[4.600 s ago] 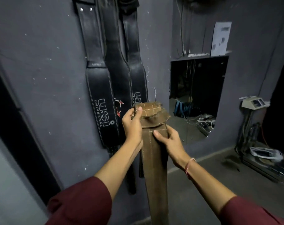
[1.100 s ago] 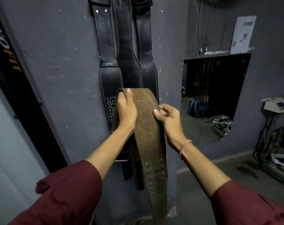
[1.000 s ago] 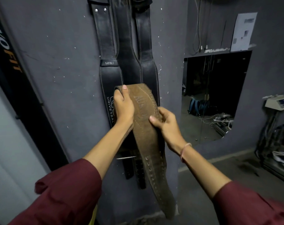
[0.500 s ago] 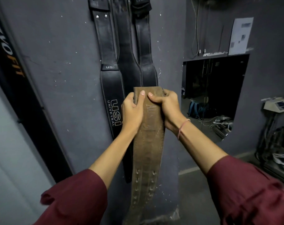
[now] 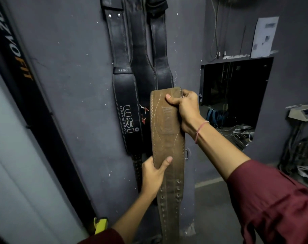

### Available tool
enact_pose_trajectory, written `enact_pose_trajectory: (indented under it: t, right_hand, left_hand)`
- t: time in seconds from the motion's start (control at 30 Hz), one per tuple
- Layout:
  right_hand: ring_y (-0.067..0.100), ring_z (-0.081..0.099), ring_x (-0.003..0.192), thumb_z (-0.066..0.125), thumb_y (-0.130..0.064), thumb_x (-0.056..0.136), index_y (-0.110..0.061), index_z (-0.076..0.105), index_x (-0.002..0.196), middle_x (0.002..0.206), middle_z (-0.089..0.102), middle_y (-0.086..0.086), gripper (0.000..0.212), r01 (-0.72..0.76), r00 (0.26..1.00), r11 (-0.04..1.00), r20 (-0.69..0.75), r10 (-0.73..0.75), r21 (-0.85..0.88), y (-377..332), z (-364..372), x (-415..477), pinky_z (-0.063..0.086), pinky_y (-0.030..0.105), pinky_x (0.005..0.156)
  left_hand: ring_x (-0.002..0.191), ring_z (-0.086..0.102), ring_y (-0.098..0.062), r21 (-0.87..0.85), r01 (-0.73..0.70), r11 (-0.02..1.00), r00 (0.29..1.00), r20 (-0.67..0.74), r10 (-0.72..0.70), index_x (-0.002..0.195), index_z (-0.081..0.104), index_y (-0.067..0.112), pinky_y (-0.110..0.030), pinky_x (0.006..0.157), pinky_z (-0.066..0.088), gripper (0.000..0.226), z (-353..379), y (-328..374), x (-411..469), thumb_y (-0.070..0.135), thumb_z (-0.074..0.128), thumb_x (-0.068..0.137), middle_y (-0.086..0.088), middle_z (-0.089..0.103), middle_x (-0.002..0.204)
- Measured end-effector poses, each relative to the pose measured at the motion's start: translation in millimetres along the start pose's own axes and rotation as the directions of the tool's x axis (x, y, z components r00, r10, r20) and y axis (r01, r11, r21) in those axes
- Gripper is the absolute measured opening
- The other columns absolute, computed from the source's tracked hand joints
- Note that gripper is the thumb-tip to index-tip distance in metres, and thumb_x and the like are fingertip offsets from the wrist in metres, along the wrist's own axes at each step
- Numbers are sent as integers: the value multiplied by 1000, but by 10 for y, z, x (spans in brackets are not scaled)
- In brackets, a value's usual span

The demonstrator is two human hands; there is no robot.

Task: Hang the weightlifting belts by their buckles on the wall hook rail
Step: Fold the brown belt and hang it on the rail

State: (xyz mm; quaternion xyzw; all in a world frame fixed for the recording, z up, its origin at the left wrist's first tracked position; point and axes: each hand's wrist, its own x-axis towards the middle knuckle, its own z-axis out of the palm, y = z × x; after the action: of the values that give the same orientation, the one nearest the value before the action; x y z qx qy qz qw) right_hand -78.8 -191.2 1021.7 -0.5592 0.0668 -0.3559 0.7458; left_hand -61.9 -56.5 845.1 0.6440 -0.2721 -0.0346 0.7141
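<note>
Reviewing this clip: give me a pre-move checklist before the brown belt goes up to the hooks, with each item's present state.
1. Right hand grips the brown belt at its folded top: ok.
2. Left hand holds the belt lower down: ok.
3. Buckle uppermost, ready to hook: not ok; a fold is on top and the holed end hangs in front.
4. Free hook on the rail: cannot tell; the rail is above the frame.
5. Three black belts hang flat against the wall: ok.
</note>
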Motion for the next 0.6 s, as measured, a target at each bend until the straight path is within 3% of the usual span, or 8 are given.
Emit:
enact_pose_trajectory:
  t: [0.07, 0.17, 0.23, 0.3, 0.4, 0.5, 0.6]
  right_hand:
    - [30, 75, 80, 71, 3, 83, 10, 66, 105, 90, 75, 17, 24, 20, 1000, 1000, 18, -20, 12, 29, -60, -5, 62, 42, 73]
    - [35, 74, 88, 71, 1, 84, 6, 66, 107, 99, 75, 23, 24, 47, 997, 999, 58, -47, 0, 119, -130, -82, 62, 43, 77]
    - [36, 74, 91, 70, 0, 85, 5, 66, 108, 103, 74, 24, 24, 68, 994, 998, 86, -68, 4, 154, -174, -138, 62, 43, 78]
    - [34, 74, 92, 70, 0, 85, 4, 66, 111, 105, 73, 24, 26, 86, 986, 996, 139, -87, 14, 156, -212, -178, 61, 41, 77]
    - [30, 73, 92, 70, 3, 84, 2, 66, 114, 106, 74, 21, 30, 117, 972, 993, 205, -113, -7, 158, -250, -240, 60, 40, 77]
    - [28, 73, 94, 69, 3, 86, -2, 64, 118, 107, 75, 16, 33, 130, 971, 991, 205, -121, -26, 210, -331, -317, 60, 40, 80]
    - [30, 74, 98, 67, -11, 92, -5, 64, 121, 108, 75, 15, 29, 59, 976, 998, 212, -49, -39, 243, -367, -353, 60, 41, 81]
  left_hand:
    - [88, 74, -12, -2, -87, 996, 993, -78, 87, 96, 72, 18, -34, 77, 61, 34, 60, 243, 173, 50, 74, 83, 1, 79, 92]
    - [78, 64, -18, 16, -168, 986, 977, -127, 169, 92, 65, 5, -47, 73, 56, 52, 112, 690, 536, 56, 56, 93, -19, 70, 86]
    - [79, 68, -21, -39, -86, 996, 993, -87, 83, 97, 66, 4, -44, 75, 58, 48, 136, 974, 783, 52, 58, 95, -16, 72, 87]
    - [86, 71, -29, -181, 93, 979, 996, 3, -93, 112, 66, 1, -45, 80, 60, 52, 151, 1212, 995, 48, 63, 91, -17, 73, 97]
    - [91, 66, -35, -312, 262, 913, 965, 102, -242, 129, 57, -9, -48, 79, 59, 50, 140, 1439, 1153, 24, 63, 92, -26, 65, 106]
    - [91, 67, -36, -334, 207, 920, 978, 96, -185, 126, 56, -12, -48, 81, 59, 37, 152, 1531, 1065, 1, 57, 92, -29, 67, 107]
    - [93, 69, -32, -367, 98, 925, 994, 77, -75, 125, 55, -7, -45, 81, 60, 36, 170, 1493, 957, -10, 55, 89, -22, 68, 108]
